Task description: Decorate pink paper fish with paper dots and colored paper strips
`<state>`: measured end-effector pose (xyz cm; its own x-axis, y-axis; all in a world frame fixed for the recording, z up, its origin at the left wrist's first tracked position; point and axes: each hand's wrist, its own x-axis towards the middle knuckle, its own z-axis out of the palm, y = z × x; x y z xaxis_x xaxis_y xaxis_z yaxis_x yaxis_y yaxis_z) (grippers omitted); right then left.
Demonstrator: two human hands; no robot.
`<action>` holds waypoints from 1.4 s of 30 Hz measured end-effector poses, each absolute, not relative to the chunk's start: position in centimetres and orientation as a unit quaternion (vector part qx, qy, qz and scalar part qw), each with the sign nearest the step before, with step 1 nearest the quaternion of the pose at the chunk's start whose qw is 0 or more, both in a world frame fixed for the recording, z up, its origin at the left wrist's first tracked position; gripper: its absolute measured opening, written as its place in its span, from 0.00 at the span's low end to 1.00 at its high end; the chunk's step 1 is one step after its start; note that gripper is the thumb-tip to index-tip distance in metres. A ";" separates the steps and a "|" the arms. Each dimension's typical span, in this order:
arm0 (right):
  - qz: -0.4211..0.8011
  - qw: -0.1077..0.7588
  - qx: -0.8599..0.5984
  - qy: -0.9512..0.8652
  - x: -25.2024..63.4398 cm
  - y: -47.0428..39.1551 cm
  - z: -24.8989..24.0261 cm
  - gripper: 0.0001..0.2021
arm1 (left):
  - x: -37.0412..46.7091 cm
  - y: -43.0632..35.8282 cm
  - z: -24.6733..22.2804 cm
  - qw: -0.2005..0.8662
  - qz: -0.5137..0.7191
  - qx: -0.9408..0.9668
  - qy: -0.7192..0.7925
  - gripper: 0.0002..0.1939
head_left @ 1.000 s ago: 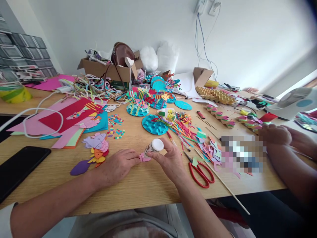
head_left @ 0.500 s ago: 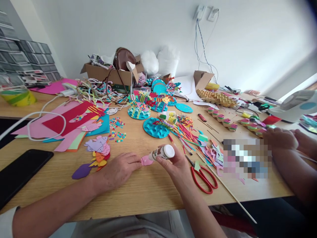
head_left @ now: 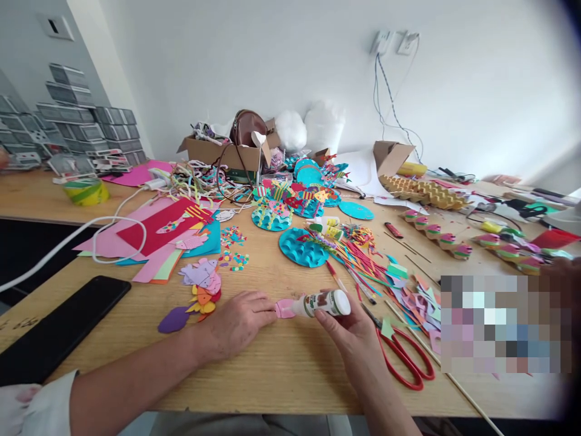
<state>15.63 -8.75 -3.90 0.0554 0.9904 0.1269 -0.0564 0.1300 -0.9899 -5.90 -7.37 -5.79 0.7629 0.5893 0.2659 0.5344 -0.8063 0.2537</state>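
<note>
My right hand (head_left: 351,333) is wrapped round a white glue bottle (head_left: 324,304) with a printed label. The bottle is tipped, its nozzle pointing left and down at a small pink fish-shaped cutout (head_left: 285,309) on the table. My left hand (head_left: 238,324) lies palm down, its fingertips closed together on the left edge of that cutout. Left of this hand sit a purple cutout (head_left: 173,320), orange cutouts (head_left: 203,301) and lilac fish cutouts (head_left: 200,275). Red-handled scissors (head_left: 408,357) rest to the right of my right hand.
A black phone (head_left: 68,330) lies at the left. Coloured sheets (head_left: 149,227), a blue wavy disc (head_left: 303,247), paper strips (head_left: 358,260) and a cardboard box (head_left: 218,156) fill the back. A long stick (head_left: 469,396) overhangs the front edge. Another person's arm, partly blurred, is at the far right.
The glue bottle has tipped nearer to horizontal, its base swinging right, the nozzle still at the pink cutout. My left hand keeps its place on the cutout. The whole view has shifted.
</note>
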 end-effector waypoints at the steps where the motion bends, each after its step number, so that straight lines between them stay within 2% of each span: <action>1: 0.467 0.557 -0.465 -0.505 15.6 -8.8 -3.9 0.16 | -5.9 -7.3 -5.8 0.081 0.171 0.935 0.300 0.14; 6: 0.475 0.557 -0.456 -0.505 15.7 -8.8 -4.2 0.15 | -5.9 -7.3 -5.7 0.081 0.170 0.934 0.302 0.13; 15: 0.486 0.547 -0.450 -0.512 15.7 -9.2 -4.2 0.13 | -6.1 -7.4 -5.3 0.055 0.186 0.938 0.286 0.18; 34: 0.470 0.524 -0.449 -0.550 15.2 -8.5 -4.3 0.13 | -5.9 -7.5 -4.9 0.062 0.180 0.937 0.292 0.17; 42: 0.428 0.510 -0.460 -0.586 14.8 -8.2 -4.1 0.12 | -5.9 -7.5 -4.8 0.054 0.186 0.937 0.291 0.17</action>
